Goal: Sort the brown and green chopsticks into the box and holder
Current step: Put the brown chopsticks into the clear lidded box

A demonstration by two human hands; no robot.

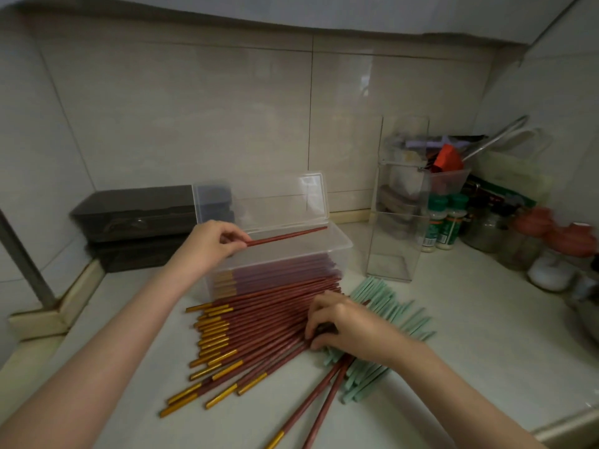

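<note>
Over the clear box (pixel 337 246), pinching one brown chopstick (pixel 288 236) level with the left hand (pixel 210 243), right hand (pixel 346 325) knuckles-up, fingers curled gripping into the brown pile (pixel 259 332) beside the green chopsticks (pixel 379 296).

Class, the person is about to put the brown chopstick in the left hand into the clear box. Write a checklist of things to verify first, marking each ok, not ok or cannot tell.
1. Lid of the box is up: ok.
2. Left hand grips the brown chopstick at one end: ok.
3. That chopstick lies over the box opening, along its length: ok.
4. Holder stands upright, nothing inside: ok.
5. Right hand has pinched a stick from the brown pile: cannot tell.
6. Green chopsticks kept apart from brown: not ok, two brown ones lie against them in front.
</note>
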